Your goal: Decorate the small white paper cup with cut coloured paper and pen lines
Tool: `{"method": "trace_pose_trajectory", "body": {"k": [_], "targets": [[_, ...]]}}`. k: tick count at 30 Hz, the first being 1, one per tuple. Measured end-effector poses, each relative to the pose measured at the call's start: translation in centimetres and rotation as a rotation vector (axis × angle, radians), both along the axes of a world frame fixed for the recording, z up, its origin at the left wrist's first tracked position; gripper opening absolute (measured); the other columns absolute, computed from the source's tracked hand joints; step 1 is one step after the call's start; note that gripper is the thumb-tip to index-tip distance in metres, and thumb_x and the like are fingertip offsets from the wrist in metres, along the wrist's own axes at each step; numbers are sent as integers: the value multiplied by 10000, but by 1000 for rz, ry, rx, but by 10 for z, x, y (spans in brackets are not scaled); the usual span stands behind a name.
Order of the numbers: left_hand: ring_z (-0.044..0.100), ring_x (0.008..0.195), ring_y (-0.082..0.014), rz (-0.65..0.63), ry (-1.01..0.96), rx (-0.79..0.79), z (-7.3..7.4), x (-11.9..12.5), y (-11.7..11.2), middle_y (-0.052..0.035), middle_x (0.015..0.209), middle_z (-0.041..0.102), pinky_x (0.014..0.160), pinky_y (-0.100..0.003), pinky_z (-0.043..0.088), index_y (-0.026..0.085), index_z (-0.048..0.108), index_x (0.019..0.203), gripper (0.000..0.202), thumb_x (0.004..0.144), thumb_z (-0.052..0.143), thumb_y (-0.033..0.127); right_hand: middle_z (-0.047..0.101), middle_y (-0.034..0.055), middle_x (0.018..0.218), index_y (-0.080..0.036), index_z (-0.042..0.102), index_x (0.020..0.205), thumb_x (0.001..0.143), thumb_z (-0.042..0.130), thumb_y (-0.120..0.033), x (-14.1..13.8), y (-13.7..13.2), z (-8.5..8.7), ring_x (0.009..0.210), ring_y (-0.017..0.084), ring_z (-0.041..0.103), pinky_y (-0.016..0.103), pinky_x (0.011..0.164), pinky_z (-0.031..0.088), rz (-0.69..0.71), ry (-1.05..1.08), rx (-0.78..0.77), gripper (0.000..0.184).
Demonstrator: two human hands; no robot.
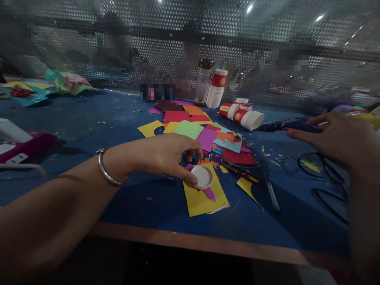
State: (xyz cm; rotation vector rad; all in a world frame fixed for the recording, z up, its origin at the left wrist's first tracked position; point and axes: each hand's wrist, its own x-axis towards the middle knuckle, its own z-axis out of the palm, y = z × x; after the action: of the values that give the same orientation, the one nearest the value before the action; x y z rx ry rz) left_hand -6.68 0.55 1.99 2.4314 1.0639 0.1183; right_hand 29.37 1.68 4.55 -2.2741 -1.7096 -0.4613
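My left hand (169,156), with a bracelet on its wrist, is closed on a round white paper cup base (202,177), thumb on its rim. Beneath the cup lies a yellow paper sheet (204,202). A pointed purple paper strip (210,194) sticks out from under the cup. My right hand (338,136) hovers with fingers apart beside a dark blue tool (289,124) with some orange on it, which looks like a glue gun. Black cable (314,180) loops below that hand. Scissors (242,170) and a slim metal cutter (270,190) lie between the hands.
Coloured paper sheets (185,128) and scraps cover the middle. Behind them stand a glass bottle (203,83) and stacked paper cups (217,89); more cups (242,114) lie sideways. A purple-and-white power strip (25,148) sits left. A perforated metal screen (166,47) bounds the back.
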Motion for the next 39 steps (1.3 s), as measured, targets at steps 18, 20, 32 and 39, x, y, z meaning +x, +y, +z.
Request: {"method": "trace_pose_trajectory", "body": {"k": [18,20,32,39], "targets": [[583,745,-177,14,33,54,-10,11,-8,-1,911,696,614,-281,351,235,693,986,458,707,840,567,750,90,851,-248,641,923,629,660,-576,-66,-35,-25,782,307,708,391,685,505,480,321,-113,441],[577,740,-175,15,39,53,-10,12,-8,-6,914,694,619,-283,351,231,695,993,449,718,834,557,746,82,825,-250,641,915,635,653,-562,-67,-35,-26,757,303,711,393,682,513,507,311,-110,419],[591,783,-184,46,83,47,-7,14,-10,-5,961,708,622,-276,346,234,699,1009,405,735,831,501,767,38,833,-303,610,906,669,683,-569,-70,-41,-30,735,296,715,419,679,516,534,328,-152,364],[595,746,-168,33,61,37,-10,13,-9,-7,957,715,621,-269,366,234,709,973,363,738,827,483,779,54,857,-303,602,922,671,642,-555,-72,-43,-27,781,315,738,412,647,523,552,312,-163,358]]}}
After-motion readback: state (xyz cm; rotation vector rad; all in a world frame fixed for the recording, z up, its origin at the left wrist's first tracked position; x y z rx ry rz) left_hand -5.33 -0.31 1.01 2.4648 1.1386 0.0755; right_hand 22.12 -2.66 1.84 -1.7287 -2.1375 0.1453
